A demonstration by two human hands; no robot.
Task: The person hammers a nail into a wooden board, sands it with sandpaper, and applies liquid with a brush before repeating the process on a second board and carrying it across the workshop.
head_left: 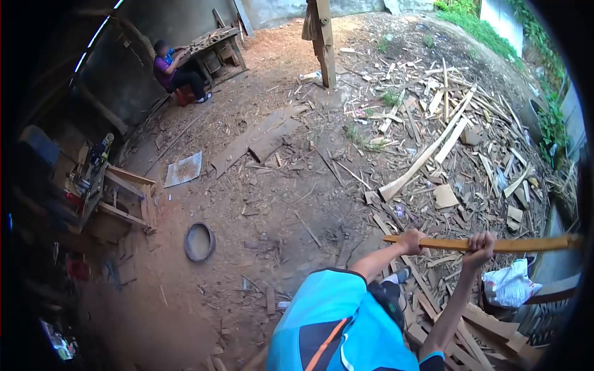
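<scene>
A long narrow wooden strip (526, 245) is held roughly level across the right side of the head view. My left hand (411, 241) is closed around it near its left end. My right hand (479, 248) grips it farther along, fingers wrapped over it, and the strip runs on past this hand toward the right edge. Below the hands lie loose boards and offcuts (427, 297). A white sack (511, 284) stands just below and right of my right hand.
A big heap of wood scraps (445, 136) spreads at upper right. A wooden post (323, 43) stands at the back. One person (173, 68) sits at a workbench (213, 40). A round dark basin (200, 242), a flat sheet (184, 169) and a wooden stand (124, 213) are leftward.
</scene>
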